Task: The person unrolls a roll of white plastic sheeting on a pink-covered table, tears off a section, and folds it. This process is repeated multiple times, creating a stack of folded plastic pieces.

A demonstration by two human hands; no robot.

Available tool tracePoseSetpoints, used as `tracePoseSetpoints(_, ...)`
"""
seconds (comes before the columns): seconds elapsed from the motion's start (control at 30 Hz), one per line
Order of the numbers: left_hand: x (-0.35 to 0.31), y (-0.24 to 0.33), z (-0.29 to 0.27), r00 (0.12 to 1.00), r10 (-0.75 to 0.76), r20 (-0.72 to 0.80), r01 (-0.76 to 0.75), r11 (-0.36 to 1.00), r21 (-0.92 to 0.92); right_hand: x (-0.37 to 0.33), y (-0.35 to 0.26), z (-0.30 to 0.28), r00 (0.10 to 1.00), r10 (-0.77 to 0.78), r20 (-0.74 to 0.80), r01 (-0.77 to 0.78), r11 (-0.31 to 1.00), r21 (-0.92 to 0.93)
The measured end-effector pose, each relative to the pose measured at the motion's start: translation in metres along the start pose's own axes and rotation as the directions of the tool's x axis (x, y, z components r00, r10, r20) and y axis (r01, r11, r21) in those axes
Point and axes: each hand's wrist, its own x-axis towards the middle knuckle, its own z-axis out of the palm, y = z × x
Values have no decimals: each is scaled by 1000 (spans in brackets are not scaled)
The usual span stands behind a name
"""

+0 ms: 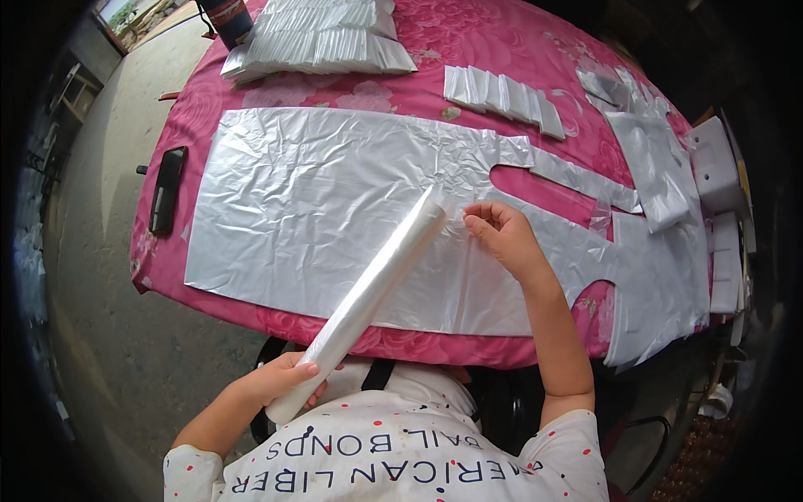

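Dark letters crossed the white shirt (376, 431). The left hand (288, 381) held a shiny roll (360, 305), far end over a silver sheet (309, 201) beside a black phone (167, 191). The right hand's (506, 238) fingers curled close; holding what, I couldn't tell.

Up top, the edge clips the dark can (227, 23) and plastic stack (318, 46); the roll (368, 293) covers the left hand's (288, 376) palm; the right hand's (502, 237) grip is unclear!
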Motion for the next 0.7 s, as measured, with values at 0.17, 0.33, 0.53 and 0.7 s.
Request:
tracePoseSetpoints(0.17, 3, -4, -7, 997, 21, 71, -19, 999, -34, 23, -14, 3, 997, -3, 77, -1, 999, 52)
tracePoseSetpoints(0.33, 3, -3, -4, 998, 27, 63, -27, 1000, 0, 38, -16, 4, 984, 38, 174, -41, 999, 13)
tracePoseSetpoints(0.53, 5, -7, -2, 999, 18, -33, -16, 998, 62, 39, -21, 4, 966, 23, 256, 2, 995, -98)
tracePoseSetpoints(0.7, 4, -11, -4, 996, 86, 13, -86, 996, 14, 40, -20, 4, 972, -4, 234, 28, 995, -96)
